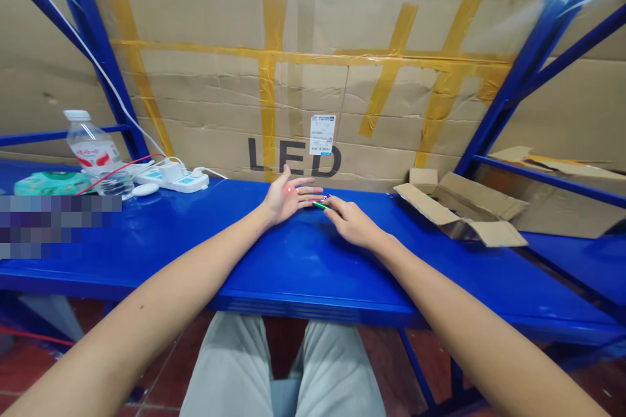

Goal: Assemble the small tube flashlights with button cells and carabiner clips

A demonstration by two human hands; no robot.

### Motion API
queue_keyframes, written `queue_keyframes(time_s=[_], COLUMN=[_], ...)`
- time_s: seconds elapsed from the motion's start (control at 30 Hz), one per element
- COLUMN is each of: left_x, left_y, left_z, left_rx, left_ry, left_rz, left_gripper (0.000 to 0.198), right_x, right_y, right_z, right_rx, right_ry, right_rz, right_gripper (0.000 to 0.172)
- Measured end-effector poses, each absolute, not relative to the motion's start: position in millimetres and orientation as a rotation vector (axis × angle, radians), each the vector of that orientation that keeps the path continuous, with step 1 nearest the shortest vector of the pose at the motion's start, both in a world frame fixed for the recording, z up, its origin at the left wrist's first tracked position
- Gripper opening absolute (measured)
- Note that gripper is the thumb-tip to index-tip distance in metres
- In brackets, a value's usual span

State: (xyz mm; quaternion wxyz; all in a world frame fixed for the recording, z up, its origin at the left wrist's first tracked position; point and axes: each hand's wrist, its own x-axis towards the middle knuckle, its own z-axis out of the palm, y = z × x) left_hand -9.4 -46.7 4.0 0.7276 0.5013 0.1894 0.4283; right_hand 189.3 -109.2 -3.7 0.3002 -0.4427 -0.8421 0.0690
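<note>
My right hand (348, 220) is closed around a slim green laser pointer (320, 205), low over the blue shelf (293, 267). Most of the pointer is hidden by the fingers. My left hand (288, 197) is held up just to the left, palm turned toward the pointer and fingers spread. It holds nothing. A bright red spot of light (289, 189) shows on its palm. The fingertips of the left hand come close to the pointer's end; whether they touch cannot be made out.
An open cardboard box (460, 205) stands at right. On the left are a water bottle (92, 146), a green packet (51, 184), a white power strip (183, 180) with cables, and a white oval object (145, 189). A large taped carton (220, 98) walls off the back, between blue posts (508, 78).
</note>
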Motion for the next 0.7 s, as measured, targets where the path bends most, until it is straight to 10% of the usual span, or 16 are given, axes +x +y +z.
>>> queue_keyframes(time_s=[0.7], left_x=[-8.8], left_y=[-49.3], left_z=[2.4], left_rx=[1.19], left_ry=[0.452], left_rz=[0.923], left_gripper=[0.076], right_x=[190.6], right_y=[-112.5], right_z=[-1.4], right_rx=[-1.088], right_ry=[-2.304], right_rz=[0.212], right_gripper=[0.027])
